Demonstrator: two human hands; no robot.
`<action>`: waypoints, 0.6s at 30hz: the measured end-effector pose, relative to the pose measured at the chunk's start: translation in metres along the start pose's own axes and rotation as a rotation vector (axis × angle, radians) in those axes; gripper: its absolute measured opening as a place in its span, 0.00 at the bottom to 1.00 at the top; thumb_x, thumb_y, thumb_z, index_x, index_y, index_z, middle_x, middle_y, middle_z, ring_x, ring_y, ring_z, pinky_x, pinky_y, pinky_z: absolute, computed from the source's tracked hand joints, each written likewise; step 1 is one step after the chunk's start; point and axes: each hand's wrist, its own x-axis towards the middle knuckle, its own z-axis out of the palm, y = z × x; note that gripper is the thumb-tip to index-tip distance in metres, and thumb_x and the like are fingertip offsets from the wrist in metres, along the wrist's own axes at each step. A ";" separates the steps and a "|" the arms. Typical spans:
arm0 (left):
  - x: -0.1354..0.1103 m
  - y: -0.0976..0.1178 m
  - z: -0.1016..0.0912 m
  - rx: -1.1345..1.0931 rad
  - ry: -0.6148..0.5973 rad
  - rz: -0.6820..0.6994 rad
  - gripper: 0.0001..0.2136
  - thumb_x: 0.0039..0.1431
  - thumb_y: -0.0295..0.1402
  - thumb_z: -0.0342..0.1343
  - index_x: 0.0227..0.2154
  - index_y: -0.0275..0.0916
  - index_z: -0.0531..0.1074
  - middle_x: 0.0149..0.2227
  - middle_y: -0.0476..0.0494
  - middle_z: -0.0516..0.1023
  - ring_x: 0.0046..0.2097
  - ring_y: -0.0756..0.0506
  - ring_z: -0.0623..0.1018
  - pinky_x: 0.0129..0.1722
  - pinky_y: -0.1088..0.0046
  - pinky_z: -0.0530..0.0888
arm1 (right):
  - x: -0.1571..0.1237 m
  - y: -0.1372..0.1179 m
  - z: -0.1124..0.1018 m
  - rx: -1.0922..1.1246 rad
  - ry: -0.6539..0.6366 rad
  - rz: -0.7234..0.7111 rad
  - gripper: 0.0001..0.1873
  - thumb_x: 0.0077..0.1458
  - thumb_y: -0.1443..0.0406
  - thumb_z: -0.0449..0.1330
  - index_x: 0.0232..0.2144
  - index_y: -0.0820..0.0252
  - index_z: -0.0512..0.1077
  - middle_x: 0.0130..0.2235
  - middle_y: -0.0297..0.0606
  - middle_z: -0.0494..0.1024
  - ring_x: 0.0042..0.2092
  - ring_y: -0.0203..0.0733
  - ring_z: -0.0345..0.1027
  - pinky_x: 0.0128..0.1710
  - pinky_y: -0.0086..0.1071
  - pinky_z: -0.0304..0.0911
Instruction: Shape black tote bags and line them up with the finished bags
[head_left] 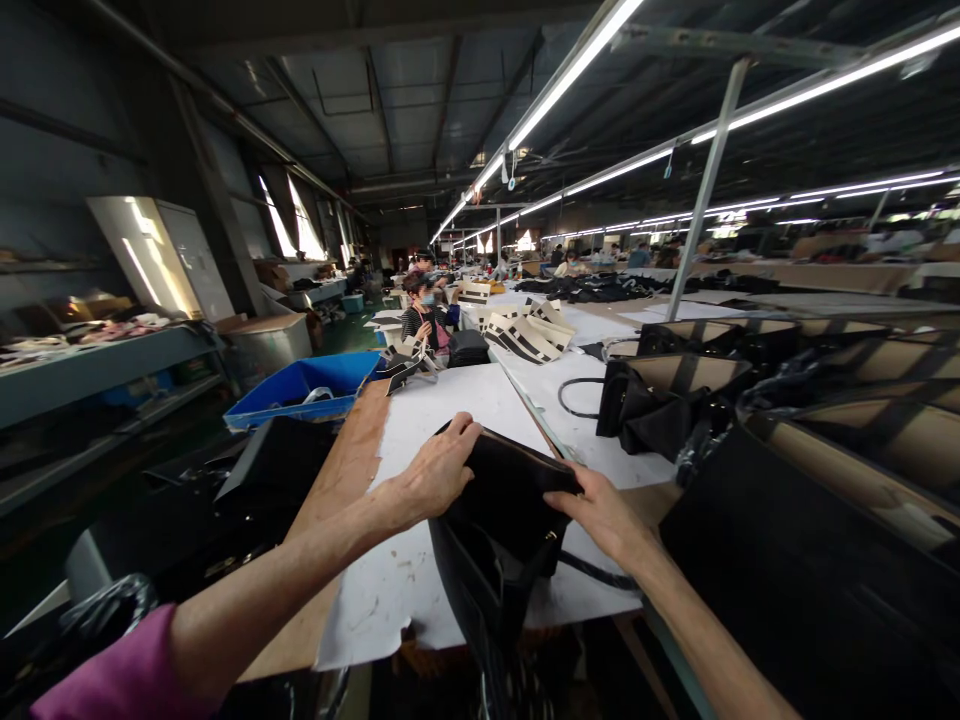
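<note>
A black handbag [499, 505] stands tilted at the near end of the white-covered table [420, 430], its upper edge held between my two hands. My left hand [444, 462] grips the far left corner of that edge, fingers curled over it. At the right corner, my right hand [596, 505] pinches the edge between thumb and fingers. A dark strap [600, 572] runs out from the bag below my right hand. Small gold-coloured metal bits show on the bag's side. The lower part of the bag hangs past the table's near edge, in shadow.
Several black bags with beige linings crowd the right side, one large bag [810, 570] nearest. A blue bin [307, 388] stands left of the table, with dark bags [277, 470] below it. Striped cut pieces [529, 330] lie farther up, near a seated person [427, 320].
</note>
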 end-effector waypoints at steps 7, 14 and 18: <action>0.005 -0.008 0.004 0.006 0.005 -0.079 0.18 0.47 0.28 0.50 0.43 0.39 0.59 0.45 0.43 0.64 0.41 0.47 0.70 0.41 0.72 0.66 | -0.001 0.002 -0.002 0.061 -0.076 -0.024 0.18 0.44 0.65 0.54 0.42 0.57 0.68 0.34 0.33 0.75 0.38 0.42 0.67 0.40 0.33 0.60; -0.003 -0.013 0.005 0.058 -0.069 -0.120 0.12 0.48 0.30 0.49 0.38 0.37 0.66 0.31 0.45 0.73 0.34 0.46 0.72 0.32 0.74 0.66 | 0.002 0.006 -0.005 0.123 -0.095 -0.048 0.18 0.45 0.66 0.55 0.41 0.59 0.68 0.37 0.34 0.75 0.40 0.41 0.66 0.41 0.33 0.59; -0.005 -0.008 -0.002 0.107 -0.155 -0.065 0.09 0.49 0.34 0.49 0.31 0.41 0.71 0.27 0.48 0.74 0.32 0.48 0.73 0.29 0.75 0.65 | 0.001 0.004 -0.002 0.132 -0.093 -0.038 0.19 0.45 0.65 0.55 0.42 0.58 0.67 0.37 0.35 0.75 0.39 0.41 0.67 0.39 0.32 0.60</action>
